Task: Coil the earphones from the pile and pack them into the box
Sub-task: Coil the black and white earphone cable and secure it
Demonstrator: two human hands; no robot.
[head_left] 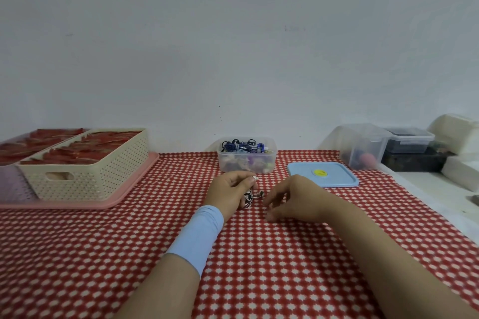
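Note:
My left hand (pixel 230 190), with a light blue wristband, grips a small bundle of black-and-white earphones (pixel 249 195) wound around its fingers, a white earbud poking out at the top. My right hand (pixel 290 198) hovers just right of the bundle with curled, parted fingers and nothing in it. Behind both hands stands a clear plastic box (pixel 246 160) filled with coiled earphones in blue, black and other colours. Its light blue lid (pixel 322 175) lies flat to the right.
A cream perforated basket (pixel 85 171) with red items sits on a pink tray (pixel 103 202) at the left. Clear and dark storage containers (pixel 363 147) and white packages (pixel 461 168) crowd the right edge. A red-and-white patterned cloth (pixel 259 267) covers the table.

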